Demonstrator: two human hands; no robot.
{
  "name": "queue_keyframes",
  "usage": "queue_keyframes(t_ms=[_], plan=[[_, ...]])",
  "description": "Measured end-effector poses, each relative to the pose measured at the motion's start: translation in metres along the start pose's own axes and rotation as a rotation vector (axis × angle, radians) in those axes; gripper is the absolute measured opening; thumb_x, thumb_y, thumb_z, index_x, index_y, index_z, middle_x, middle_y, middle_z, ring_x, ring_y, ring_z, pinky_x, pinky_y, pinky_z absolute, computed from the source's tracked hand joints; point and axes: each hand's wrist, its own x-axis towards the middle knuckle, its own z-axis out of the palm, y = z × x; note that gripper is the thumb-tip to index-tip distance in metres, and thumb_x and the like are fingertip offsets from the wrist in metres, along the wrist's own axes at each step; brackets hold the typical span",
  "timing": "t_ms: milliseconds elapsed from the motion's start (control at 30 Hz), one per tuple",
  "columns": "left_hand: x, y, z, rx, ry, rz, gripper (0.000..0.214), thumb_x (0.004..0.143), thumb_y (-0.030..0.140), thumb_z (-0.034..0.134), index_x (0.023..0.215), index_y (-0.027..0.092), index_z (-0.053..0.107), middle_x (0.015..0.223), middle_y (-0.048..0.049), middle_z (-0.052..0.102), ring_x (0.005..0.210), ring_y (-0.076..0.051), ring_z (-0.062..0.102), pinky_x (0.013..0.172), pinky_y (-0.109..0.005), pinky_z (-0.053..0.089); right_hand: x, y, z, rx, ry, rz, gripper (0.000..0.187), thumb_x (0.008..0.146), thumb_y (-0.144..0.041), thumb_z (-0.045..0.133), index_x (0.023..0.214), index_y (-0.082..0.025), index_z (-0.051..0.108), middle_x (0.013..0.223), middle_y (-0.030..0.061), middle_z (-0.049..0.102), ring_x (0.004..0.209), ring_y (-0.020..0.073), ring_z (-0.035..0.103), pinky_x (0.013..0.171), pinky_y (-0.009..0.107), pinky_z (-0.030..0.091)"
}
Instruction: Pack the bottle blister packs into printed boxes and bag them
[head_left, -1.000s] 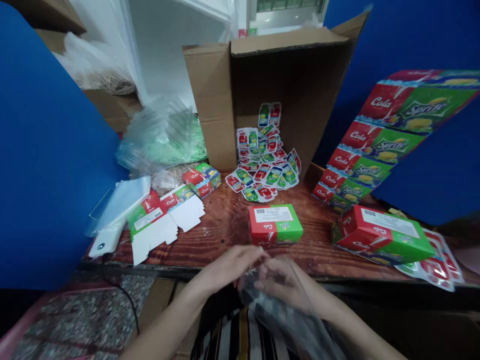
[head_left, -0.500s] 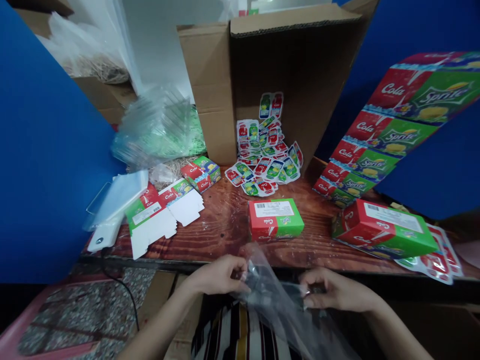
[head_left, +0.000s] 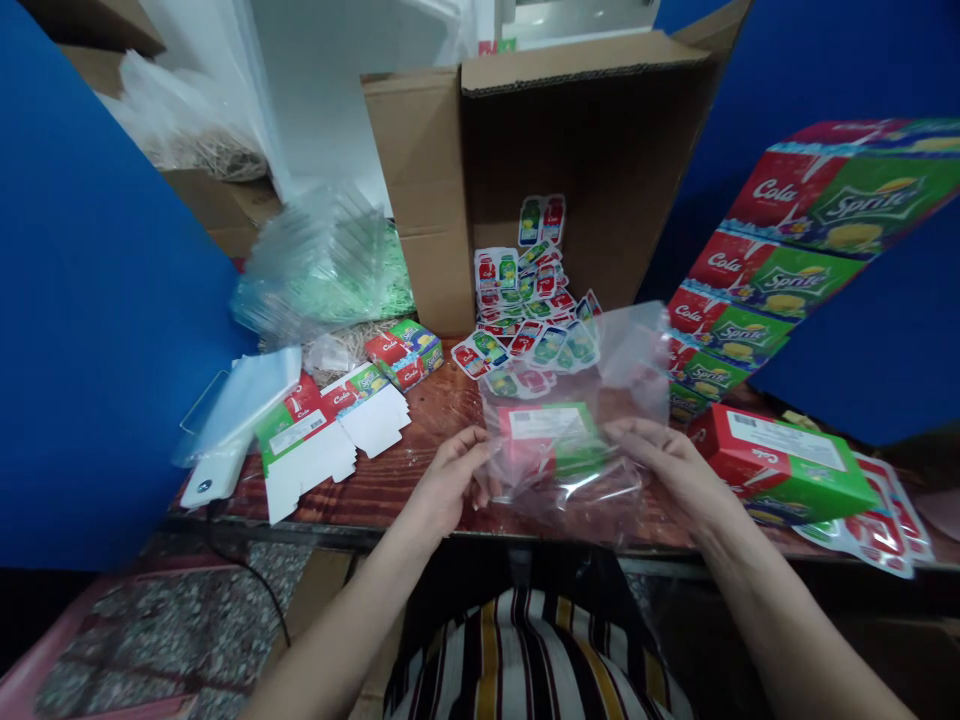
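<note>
Both hands hold a clear plastic bag (head_left: 600, 400) spread out above the wooden table (head_left: 420, 470). My left hand (head_left: 454, 480) pinches its left edge and my right hand (head_left: 660, 465) grips its right edge. Through the bag I see a red and green Cola/Sprite box (head_left: 551, 440) lying on the table, right behind the film. Whether the bag touches the box I cannot tell.
An open cardboard carton (head_left: 570, 150) lies on its side at the back, with several small printed packets (head_left: 525, 320) spilling out. Flat box blanks (head_left: 322, 435) and a small box (head_left: 405, 352) lie left. Another box (head_left: 780, 470) and a printed stack (head_left: 787, 250) are at the right.
The hands pulled apart and rose from below the table edge, lifting the plastic bag up and spreading it in front of the red and green box.
</note>
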Motion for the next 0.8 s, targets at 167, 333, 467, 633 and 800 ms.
queue_keyframes(t_ms=[167, 333, 467, 633, 800], plan=[[0.015, -0.002, 0.005, -0.147, 0.116, -0.041, 0.031, 0.064, 0.037, 0.073, 0.077, 0.020, 0.051, 0.047, 0.0080, 0.054, 0.030, -0.005, 0.040, 0.029, -0.015, 0.023, 0.031, -0.012, 0.006, -0.181, -0.052, -0.115, 0.035, 0.072, -0.050, 0.072, 0.068, -0.017, 0.061, 0.044, -0.0063, 0.044, 0.037, 0.0058, 0.033, 0.038, 0.021, 0.023], [0.038, -0.004, 0.010, -0.106, 0.222, 0.058, 0.031, 0.063, 0.042, 0.071, 0.076, 0.020, 0.053, 0.044, 0.0076, 0.053, 0.028, -0.006, 0.041, 0.030, -0.015, 0.021, 0.067, 0.004, 0.004, -0.308, 0.053, -0.296, 0.039, 0.069, -0.054, 0.070, 0.065, -0.016, 0.062, 0.058, -0.0016, 0.055, 0.050, 0.0092, 0.043, 0.047, 0.023, 0.033], [0.055, -0.002, 0.015, -0.105, 0.313, 0.051, 0.029, 0.062, 0.038, 0.071, 0.071, 0.020, 0.051, 0.041, 0.0082, 0.051, 0.028, -0.004, 0.038, 0.031, -0.015, 0.021, 0.086, 0.018, 0.003, -0.287, 0.106, -0.301, 0.041, 0.062, -0.057, 0.073, 0.064, -0.017, 0.063, 0.064, 0.0013, 0.062, 0.057, 0.0128, 0.050, 0.052, 0.024, 0.038], [0.066, -0.008, 0.017, -0.114, 0.366, -0.053, 0.025, 0.067, 0.035, 0.066, 0.068, 0.021, 0.046, 0.036, 0.0092, 0.045, 0.026, -0.005, 0.036, 0.032, -0.015, 0.016, 0.087, 0.025, 0.007, -0.049, 0.082, -0.053, 0.043, 0.057, -0.055, 0.078, 0.067, -0.016, 0.064, 0.056, 0.0000, 0.062, 0.047, 0.0116, 0.050, 0.047, 0.024, 0.036], [0.069, -0.022, 0.017, -0.150, 0.375, -0.106, 0.031, 0.070, 0.042, 0.066, 0.067, 0.020, 0.044, 0.036, 0.0107, 0.040, 0.028, -0.004, 0.034, 0.035, -0.015, 0.018, 0.082, 0.031, 0.010, 0.035, 0.156, -0.023, 0.049, 0.055, -0.062, 0.077, 0.067, -0.017, 0.060, 0.055, -0.0003, 0.061, 0.047, 0.0129, 0.051, 0.047, 0.025, 0.040]])
